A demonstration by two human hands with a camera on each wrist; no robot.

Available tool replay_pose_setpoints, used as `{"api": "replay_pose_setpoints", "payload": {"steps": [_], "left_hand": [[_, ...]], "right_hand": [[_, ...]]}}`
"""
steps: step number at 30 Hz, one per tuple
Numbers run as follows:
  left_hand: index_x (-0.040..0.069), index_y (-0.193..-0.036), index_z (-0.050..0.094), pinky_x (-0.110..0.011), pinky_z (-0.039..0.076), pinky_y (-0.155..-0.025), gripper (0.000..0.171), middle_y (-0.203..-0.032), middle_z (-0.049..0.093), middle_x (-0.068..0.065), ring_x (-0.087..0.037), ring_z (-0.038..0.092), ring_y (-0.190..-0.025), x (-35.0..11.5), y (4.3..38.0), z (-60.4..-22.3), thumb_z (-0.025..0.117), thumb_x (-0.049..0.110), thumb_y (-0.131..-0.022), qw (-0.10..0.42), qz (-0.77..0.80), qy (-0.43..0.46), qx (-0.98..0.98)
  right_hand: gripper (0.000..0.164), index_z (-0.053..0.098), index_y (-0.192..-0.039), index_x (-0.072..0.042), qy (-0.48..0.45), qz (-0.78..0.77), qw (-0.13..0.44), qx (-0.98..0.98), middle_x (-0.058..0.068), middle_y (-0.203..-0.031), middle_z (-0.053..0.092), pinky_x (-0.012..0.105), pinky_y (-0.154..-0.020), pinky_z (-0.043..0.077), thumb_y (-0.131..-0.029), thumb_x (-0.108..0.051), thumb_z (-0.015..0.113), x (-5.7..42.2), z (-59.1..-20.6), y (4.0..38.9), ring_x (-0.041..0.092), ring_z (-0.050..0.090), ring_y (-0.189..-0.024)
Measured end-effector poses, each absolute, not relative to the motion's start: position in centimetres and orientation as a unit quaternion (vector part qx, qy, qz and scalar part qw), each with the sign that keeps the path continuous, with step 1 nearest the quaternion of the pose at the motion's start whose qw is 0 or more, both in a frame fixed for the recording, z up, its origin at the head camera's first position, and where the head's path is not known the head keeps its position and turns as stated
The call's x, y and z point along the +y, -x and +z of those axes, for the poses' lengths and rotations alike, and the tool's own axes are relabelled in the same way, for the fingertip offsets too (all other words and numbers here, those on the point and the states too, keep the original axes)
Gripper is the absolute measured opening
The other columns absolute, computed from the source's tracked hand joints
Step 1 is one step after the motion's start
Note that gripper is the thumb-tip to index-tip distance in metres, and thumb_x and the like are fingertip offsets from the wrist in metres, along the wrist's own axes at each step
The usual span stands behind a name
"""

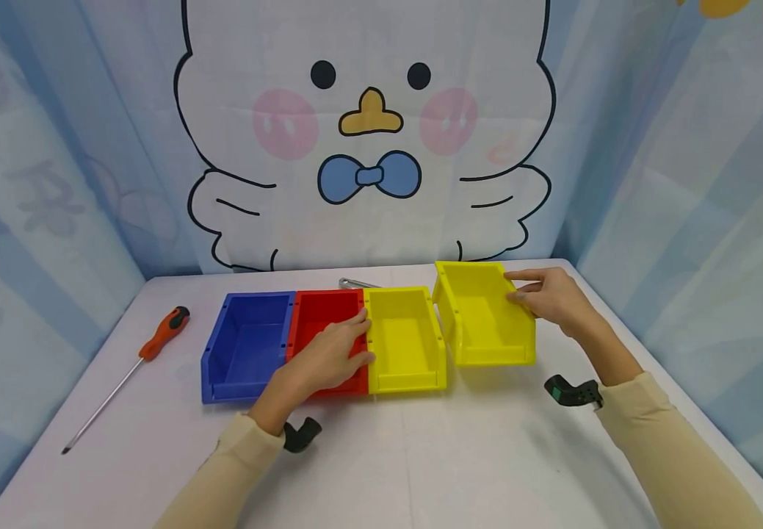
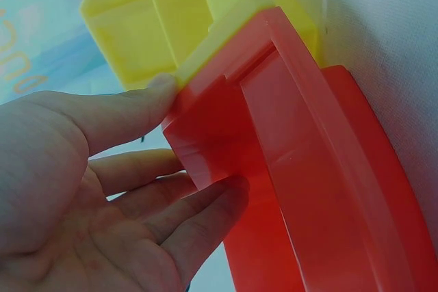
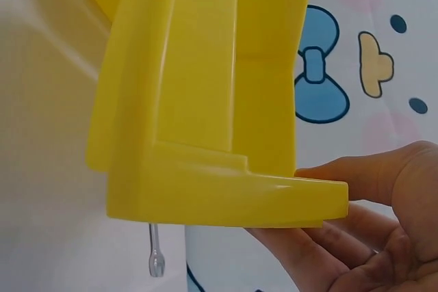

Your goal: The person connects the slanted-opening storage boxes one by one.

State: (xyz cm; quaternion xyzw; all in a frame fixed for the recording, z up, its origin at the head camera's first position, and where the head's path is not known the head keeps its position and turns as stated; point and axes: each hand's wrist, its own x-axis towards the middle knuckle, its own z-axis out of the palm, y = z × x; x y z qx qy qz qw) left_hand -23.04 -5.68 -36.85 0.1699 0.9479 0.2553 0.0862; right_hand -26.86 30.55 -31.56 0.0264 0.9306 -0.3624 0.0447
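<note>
My right hand (image 1: 549,297) grips the right side wall of a yellow bin (image 1: 487,316), held tilted at the right end of the row. In the right wrist view, the fingers (image 3: 294,251) and thumb lie on either side of that wall. My left hand (image 1: 331,353) reaches over a red bin (image 1: 308,312). Its fingers are fairly straight, and its thumb touches the edge where the red bin meets a second yellow bin (image 1: 404,342). Left of the red bin stands a blue bin (image 1: 249,345), side by side with it.
A screwdriver (image 1: 164,334) with an orange and black handle lies at the left of the white table (image 1: 381,463). A shiny metal tool (image 1: 355,283) lies behind the bins, mostly hidden. A printed curtain (image 1: 368,235) stands close behind the table, with more curtain along both sides.
</note>
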Motion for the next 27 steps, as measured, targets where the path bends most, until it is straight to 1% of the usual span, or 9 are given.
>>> {"api": "replay_pose_setpoints", "payload": {"steps": [12,16,23,27], "left_hand": [[0.011,-0.162,0.042,-0.050,0.044,-0.125,0.071,-0.175,0.033,-0.003,-0.031,0.037,-0.161,-5.65,22.93,-36.86,0.074,0.026,-0.101,0.084,0.254,-0.174,0.948],[0.011,-0.163,0.042,-0.050,0.044,-0.125,0.071,-0.176,0.032,-0.002,-0.031,0.036,-0.161,-5.64,22.94,-36.90,0.073,0.027,-0.101,0.084,0.254,-0.173,0.948],[0.011,-0.163,0.042,-0.050,0.043,-0.125,0.071,-0.176,0.032,-0.002,-0.030,0.036,-0.162,-5.66,22.97,-36.76,0.073,0.027,-0.101,0.085,0.253,-0.173,0.948],[0.011,-0.163,0.042,-0.050,0.044,-0.124,0.071,-0.176,0.033,-0.003,-0.030,0.036,-0.162,-5.65,23.01,-36.85,0.073,0.026,-0.101,0.086,0.252,-0.173,0.948]], "right_hand": [[0.055,0.051,-0.156,-0.004,-0.030,-0.365,0.056,0.929,0.034,-0.146,0.060,0.041,-0.098,0.065,-0.105,-0.020,0.066,30.60,-31.69,26.84,0.040,0.069,-0.122],[0.054,0.052,-0.156,-0.004,-0.031,-0.357,0.054,0.932,0.033,-0.146,0.061,0.044,-0.101,0.064,-0.105,-0.020,0.066,30.43,-31.93,26.89,0.041,0.068,-0.123],[0.054,0.053,-0.155,-0.006,-0.021,-0.315,0.035,0.948,0.033,-0.145,0.062,0.054,-0.106,0.060,-0.105,-0.024,0.066,30.14,-32.33,26.76,0.045,0.067,-0.127],[0.054,0.053,-0.154,-0.005,-0.002,-0.283,0.024,0.959,0.032,-0.144,0.063,0.056,-0.104,0.060,-0.106,-0.027,0.064,29.81,-32.11,26.59,0.046,0.066,-0.127]]}}
